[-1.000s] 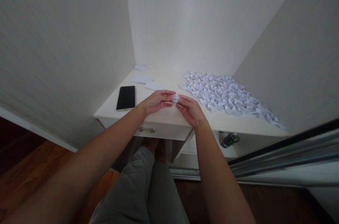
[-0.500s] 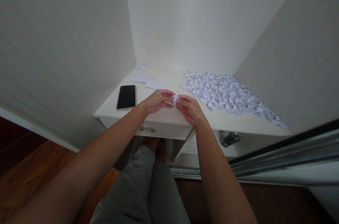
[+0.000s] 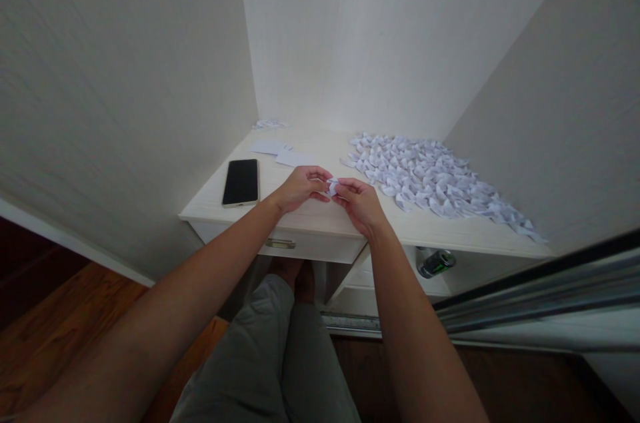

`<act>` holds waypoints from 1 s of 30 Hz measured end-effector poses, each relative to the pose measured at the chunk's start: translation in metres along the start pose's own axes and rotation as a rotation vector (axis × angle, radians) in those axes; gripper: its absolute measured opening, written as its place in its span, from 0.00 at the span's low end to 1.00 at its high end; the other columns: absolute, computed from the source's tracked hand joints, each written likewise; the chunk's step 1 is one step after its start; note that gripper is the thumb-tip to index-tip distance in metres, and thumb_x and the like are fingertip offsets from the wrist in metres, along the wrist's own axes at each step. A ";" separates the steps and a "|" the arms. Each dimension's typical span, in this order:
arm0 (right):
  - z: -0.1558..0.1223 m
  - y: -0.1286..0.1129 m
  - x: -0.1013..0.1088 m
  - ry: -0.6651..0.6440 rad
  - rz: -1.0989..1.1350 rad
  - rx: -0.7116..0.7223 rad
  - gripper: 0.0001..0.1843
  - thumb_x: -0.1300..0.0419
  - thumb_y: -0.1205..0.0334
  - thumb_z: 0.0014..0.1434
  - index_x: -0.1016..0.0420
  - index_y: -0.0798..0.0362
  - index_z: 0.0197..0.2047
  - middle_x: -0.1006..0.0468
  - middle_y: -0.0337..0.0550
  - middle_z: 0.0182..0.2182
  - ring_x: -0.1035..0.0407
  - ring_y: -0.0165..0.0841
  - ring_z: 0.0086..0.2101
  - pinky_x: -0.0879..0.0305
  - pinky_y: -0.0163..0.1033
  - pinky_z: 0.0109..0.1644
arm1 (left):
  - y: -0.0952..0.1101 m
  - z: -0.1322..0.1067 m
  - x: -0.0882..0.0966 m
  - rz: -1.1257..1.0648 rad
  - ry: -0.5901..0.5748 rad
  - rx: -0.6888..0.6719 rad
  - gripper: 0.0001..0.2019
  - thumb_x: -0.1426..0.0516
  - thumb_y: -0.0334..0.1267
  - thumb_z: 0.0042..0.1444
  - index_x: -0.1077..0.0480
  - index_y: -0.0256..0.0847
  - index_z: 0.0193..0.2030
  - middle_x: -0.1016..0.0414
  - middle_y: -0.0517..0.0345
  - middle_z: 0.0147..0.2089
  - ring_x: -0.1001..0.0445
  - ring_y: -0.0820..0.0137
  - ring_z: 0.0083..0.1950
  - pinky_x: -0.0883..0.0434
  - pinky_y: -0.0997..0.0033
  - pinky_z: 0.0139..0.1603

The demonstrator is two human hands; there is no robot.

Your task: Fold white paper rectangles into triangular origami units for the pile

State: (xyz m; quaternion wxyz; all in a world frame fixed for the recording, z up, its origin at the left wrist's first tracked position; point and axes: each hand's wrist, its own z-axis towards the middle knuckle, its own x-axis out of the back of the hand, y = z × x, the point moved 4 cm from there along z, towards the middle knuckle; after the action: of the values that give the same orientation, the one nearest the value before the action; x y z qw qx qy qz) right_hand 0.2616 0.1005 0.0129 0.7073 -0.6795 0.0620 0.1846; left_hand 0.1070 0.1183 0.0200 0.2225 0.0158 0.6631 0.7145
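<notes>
Between my fingertips is a small folded piece of white paper (image 3: 333,187), held just above the white shelf top (image 3: 320,216). My left hand (image 3: 303,190) pinches it from the left side. From the right, my right hand (image 3: 361,202) grips it between thumb and fingers. To the right lies a broad heap of small folded white paper pieces (image 3: 430,176). Flat white paper slips (image 3: 295,158) lie behind my left hand. The exact folds of the held piece are too small to make out.
A dark-screened phone (image 3: 241,182) lies at the left of the shelf top. Thin white paper scraps (image 3: 269,124) sit in the back left corner. Below are a drawer with a metal handle (image 3: 281,244) and a dark can (image 3: 436,264) lying in an open compartment. Panels rise on three sides.
The folded paper is turned slightly between my fingertips, its outline now different. Both hands stay in nearly the same place, and the whole view has shifted a little.
</notes>
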 end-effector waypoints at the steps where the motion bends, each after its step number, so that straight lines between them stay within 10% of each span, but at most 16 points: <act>1: 0.001 0.001 0.000 0.008 -0.016 0.008 0.16 0.23 0.59 0.41 0.19 0.52 0.33 0.17 0.41 0.34 0.25 0.31 0.36 0.26 0.40 0.46 | 0.000 0.000 0.000 0.006 0.000 -0.008 0.15 0.30 0.29 0.43 0.26 0.33 0.38 0.21 0.55 0.33 0.21 0.70 0.31 0.19 0.67 0.32; 16: 0.003 0.000 -0.002 0.257 -0.476 0.207 0.07 0.35 0.61 0.52 0.21 0.53 0.36 0.18 0.41 0.30 0.25 0.32 0.27 0.25 0.40 0.34 | -0.005 0.003 0.000 0.137 0.078 -0.120 0.16 0.29 0.35 0.44 0.26 0.33 0.38 0.23 0.56 0.32 0.22 0.71 0.30 0.22 0.73 0.22; 30: 0.002 -0.003 -0.017 0.404 -0.641 0.330 0.06 0.37 0.62 0.54 0.21 0.52 0.35 0.18 0.45 0.32 0.25 0.38 0.35 0.28 0.46 0.46 | -0.002 0.004 0.002 0.154 0.195 -0.171 0.11 0.32 0.31 0.49 0.27 0.33 0.38 0.27 0.60 0.31 0.24 0.74 0.30 0.20 0.72 0.26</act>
State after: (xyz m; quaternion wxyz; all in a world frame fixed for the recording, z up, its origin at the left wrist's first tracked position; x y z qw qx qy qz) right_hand 0.2466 0.0999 0.0212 0.8021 -0.5646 0.0136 -0.1943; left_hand 0.1068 0.1227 0.0179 0.1019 -0.0218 0.6153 0.7814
